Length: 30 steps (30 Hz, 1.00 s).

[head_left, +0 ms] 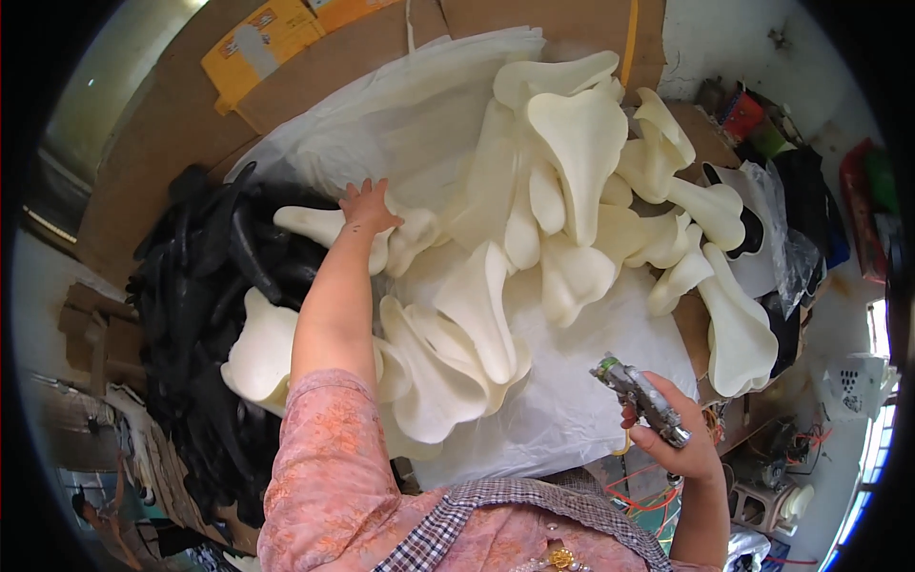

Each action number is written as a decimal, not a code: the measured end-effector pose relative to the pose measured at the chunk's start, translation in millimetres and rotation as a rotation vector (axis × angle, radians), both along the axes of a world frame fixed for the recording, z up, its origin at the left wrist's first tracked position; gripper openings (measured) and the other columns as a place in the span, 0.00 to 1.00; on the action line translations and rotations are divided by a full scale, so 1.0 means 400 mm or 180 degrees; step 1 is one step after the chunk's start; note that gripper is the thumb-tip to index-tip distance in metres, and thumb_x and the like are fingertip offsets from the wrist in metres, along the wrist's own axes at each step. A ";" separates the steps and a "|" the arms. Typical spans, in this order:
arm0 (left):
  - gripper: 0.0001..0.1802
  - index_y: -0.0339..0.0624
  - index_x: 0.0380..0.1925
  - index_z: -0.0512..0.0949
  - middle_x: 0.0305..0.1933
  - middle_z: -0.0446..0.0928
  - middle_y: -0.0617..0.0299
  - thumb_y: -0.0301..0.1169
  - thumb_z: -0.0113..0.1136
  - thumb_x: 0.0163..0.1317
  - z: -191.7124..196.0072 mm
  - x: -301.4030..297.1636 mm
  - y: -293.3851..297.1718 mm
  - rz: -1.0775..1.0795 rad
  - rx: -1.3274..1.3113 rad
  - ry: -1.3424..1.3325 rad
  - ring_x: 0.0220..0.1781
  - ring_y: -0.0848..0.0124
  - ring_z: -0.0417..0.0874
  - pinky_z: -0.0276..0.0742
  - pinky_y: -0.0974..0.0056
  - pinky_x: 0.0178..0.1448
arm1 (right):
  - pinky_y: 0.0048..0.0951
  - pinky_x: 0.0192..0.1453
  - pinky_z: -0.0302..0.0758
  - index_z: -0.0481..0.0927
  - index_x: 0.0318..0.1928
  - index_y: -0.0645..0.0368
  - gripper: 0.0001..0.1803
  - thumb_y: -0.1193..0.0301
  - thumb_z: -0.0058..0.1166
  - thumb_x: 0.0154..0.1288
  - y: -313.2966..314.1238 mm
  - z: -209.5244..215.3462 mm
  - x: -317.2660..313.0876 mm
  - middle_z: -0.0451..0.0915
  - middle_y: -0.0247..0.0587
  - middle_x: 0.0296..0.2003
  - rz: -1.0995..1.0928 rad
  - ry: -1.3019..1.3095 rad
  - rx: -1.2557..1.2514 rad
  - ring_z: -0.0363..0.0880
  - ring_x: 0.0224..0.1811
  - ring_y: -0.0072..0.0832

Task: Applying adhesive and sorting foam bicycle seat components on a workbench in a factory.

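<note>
Across a white plastic sheet (pixel 558 429) backed by cardboard (pixel 353 65), cream saddle-shaped pieces (pixel 577 143) lie heaped beside black ones (pixel 172 324). Over cream pieces, the left hand (pixel 370 208) spreads its grip; the right hand (pixel 684 434) wraps its grip round a metal tool (pixel 643 396). Clutter (pixel 745 119) edges the pale wall (pixel 705 48).

Pink top (pixel 329 477), orange floral print, short left sleeve (pixel 329 405); dark-and-white checked strap (pixel 505 493); gold-coloured ornament (pixel 560 559) at front.

Cream saddle-shaped pieces (pixel 577 143) lie overlapping in clusters on white plastic sheeting (pixel 567 405).
</note>
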<state>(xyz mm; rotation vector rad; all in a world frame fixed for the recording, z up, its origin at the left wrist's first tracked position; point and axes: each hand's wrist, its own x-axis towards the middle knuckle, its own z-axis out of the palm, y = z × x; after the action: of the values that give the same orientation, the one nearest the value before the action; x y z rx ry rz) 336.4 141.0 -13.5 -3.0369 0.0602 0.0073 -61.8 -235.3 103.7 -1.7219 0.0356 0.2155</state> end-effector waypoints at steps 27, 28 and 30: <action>0.45 0.42 0.65 0.54 0.63 0.57 0.55 0.20 0.67 0.47 -0.069 -1.030 -0.208 0.0578 -0.4422 -0.1233 0.64 0.60 0.65 0.66 0.55 0.68 | 0.32 0.48 0.76 0.63 0.64 0.66 0.36 0.73 0.62 0.56 -0.194 0.087 0.030 0.77 0.44 0.42 0.1439 -0.0251 0.0753 0.77 0.41 0.28; 0.45 0.42 0.65 0.54 0.63 0.57 0.55 0.20 0.67 0.47 -0.067 -1.037 -0.209 0.0529 -0.4364 -0.1311 0.64 0.60 0.65 0.66 0.55 0.68 | 0.32 0.48 0.76 0.63 0.64 0.66 0.36 0.73 0.62 0.56 -0.211 0.095 0.020 0.77 0.44 0.42 0.1495 -0.0253 0.0711 0.77 0.41 0.28; 0.43 0.43 0.65 0.56 0.64 0.56 0.56 0.19 0.65 0.49 -0.051 -1.032 -0.214 0.0598 -0.4507 -0.1333 0.64 0.61 0.66 0.67 0.55 0.68 | 0.31 0.47 0.76 0.63 0.63 0.66 0.36 0.72 0.62 0.55 -0.234 0.111 0.002 0.77 0.44 0.41 0.1629 -0.0064 0.0667 0.78 0.40 0.28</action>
<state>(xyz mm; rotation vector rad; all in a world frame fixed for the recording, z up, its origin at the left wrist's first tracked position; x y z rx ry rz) -76.3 55.5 -33.8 -4.2733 -0.4395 -1.0920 -60.9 -329.0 148.1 -1.4974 -0.4324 0.5590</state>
